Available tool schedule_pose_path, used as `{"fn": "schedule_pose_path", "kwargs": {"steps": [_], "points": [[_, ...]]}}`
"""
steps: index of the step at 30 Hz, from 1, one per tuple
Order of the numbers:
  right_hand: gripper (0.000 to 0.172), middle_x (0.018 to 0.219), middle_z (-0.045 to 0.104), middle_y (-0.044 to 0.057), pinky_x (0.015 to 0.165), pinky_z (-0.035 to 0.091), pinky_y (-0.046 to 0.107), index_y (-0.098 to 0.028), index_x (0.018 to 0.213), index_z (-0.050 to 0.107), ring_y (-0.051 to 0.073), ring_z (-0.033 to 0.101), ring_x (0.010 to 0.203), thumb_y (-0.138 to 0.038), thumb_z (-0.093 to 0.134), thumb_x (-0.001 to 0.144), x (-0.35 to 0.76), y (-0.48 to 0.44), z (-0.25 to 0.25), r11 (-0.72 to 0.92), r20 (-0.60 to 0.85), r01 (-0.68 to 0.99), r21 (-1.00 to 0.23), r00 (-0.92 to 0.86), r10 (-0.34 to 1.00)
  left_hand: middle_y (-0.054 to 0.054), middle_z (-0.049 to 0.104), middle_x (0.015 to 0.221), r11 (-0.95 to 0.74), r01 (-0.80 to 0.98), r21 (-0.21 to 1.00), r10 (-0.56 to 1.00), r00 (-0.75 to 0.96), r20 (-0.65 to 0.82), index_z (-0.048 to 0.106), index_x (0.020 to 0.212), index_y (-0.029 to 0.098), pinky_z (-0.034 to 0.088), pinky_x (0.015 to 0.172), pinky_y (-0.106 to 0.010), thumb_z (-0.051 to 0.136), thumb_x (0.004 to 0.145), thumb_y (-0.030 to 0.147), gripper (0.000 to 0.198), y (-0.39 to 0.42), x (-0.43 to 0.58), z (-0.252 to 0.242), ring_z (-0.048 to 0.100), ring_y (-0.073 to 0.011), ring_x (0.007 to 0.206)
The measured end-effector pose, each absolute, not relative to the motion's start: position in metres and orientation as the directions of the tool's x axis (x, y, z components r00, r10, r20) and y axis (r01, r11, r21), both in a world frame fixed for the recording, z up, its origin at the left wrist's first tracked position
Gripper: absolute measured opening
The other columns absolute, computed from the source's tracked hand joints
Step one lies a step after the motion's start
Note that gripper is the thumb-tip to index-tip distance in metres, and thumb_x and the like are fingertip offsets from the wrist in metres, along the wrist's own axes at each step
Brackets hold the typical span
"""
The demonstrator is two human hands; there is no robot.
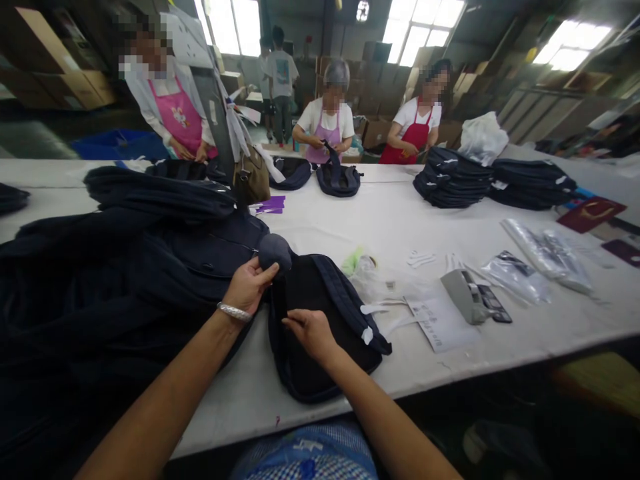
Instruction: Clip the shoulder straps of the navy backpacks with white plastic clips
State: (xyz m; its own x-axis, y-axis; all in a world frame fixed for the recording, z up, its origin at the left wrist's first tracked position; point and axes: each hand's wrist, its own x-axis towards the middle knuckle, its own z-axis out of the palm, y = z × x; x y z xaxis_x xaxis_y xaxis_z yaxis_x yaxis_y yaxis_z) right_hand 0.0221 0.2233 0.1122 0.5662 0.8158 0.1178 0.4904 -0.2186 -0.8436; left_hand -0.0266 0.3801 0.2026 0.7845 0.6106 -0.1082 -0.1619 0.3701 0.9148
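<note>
A dark navy backpack [325, 333] lies on the table in front of me, its black padded back facing up and one shoulder strap [345, 300] along its right side. My left hand [247, 287] grips the backpack's other shoulder strap [275, 252], whose bent grey-blue part stands up rounded above the fingers. From there a black webbing strap [280, 300] runs down toward me. Thumb and fingers of my right hand [313, 333] pinch the webbing's lower end, over the back panel.
A large heap of navy backpacks [125, 267] covers the left side. To the right are a tape dispenser [465, 297], a paper with writing [435, 327] and plastic bags [545, 257]. Stacked backpacks [450, 179] stand farther back. Several people work across the table beside a grey post [215, 113].
</note>
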Motion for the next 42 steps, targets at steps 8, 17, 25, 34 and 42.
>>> {"fn": "schedule_pose_path", "kwargs": {"steps": [8, 17, 25, 34, 42], "points": [[0.019, 0.093, 0.074, 0.003, 0.077, 0.051, 0.028, -0.025, 0.096, 0.071, 0.021, 0.069, 0.085, -0.028, 0.058, 0.083, 0.011, 0.211, 0.069, -0.259, 0.024, 0.437, -0.861, 0.544, 0.839, -0.008, 0.072, 0.097, 0.379, -0.157, 0.912, 0.623, 0.772, -0.126, 0.065, 0.102, 0.014, 0.051, 0.087, -0.033, 0.08, 0.061, 0.026, 0.046, 0.377, -0.029, 0.18, 0.066, -0.0224, 0.093], [0.019, 0.084, 0.074, 0.003, 0.073, 0.049, 0.025, -0.022, 0.091, 0.072, 0.018, 0.067, 0.076, -0.025, 0.055, 0.083, -0.008, 0.2, 0.032, -0.312, -0.089, 0.377, -0.872, 0.506, 0.858, -0.008, 0.072, 0.096, 0.382, -0.152, 0.912, 0.648, 0.747, -0.148, 0.065, 0.103, 0.015, 0.05, 0.09, -0.035, 0.08, 0.06, 0.026, 0.047, 0.37, -0.039, 0.157, 0.066, -0.0217, 0.094], [0.026, 0.102, 0.071, 0.004, 0.089, 0.048, 0.033, -0.023, 0.103, 0.069, 0.021, 0.065, 0.098, -0.027, 0.05, 0.085, -0.018, 0.194, 0.029, -0.285, -0.112, 0.278, -0.917, 0.506, 0.855, -0.008, 0.072, 0.096, 0.41, -0.137, 0.902, 0.647, 0.74, -0.182, 0.065, 0.1, 0.015, 0.052, 0.085, -0.033, 0.076, 0.066, 0.029, 0.038, 0.368, -0.049, 0.165, 0.066, -0.0214, 0.094], [0.047, 0.106, 0.069, 0.008, 0.088, 0.048, 0.037, -0.02, 0.118, 0.061, 0.024, 0.064, 0.097, -0.044, 0.063, 0.077, -0.022, 0.183, 0.053, -0.23, -0.1, 0.192, -0.954, 0.518, 0.849, -0.008, 0.072, 0.092, 0.491, -0.13, 0.861, 0.624, 0.742, -0.243, 0.064, 0.101, 0.013, 0.055, 0.073, -0.028, 0.075, 0.068, 0.03, 0.039, 0.357, -0.062, 0.162, 0.068, -0.0172, 0.078], [0.018, 0.076, 0.07, 0.002, 0.073, 0.046, 0.029, -0.02, 0.079, 0.073, 0.02, 0.062, 0.076, -0.035, 0.064, 0.077, -0.01, 0.201, 0.06, -0.255, -0.079, 0.213, -0.943, 0.6, 0.796, -0.009, 0.072, 0.09, 0.585, -0.084, 0.807, 0.561, 0.76, -0.327, 0.064, 0.102, 0.012, 0.055, 0.067, -0.027, 0.075, 0.068, 0.031, 0.04, 0.331, -0.077, 0.166, 0.068, -0.018, 0.074]]}}
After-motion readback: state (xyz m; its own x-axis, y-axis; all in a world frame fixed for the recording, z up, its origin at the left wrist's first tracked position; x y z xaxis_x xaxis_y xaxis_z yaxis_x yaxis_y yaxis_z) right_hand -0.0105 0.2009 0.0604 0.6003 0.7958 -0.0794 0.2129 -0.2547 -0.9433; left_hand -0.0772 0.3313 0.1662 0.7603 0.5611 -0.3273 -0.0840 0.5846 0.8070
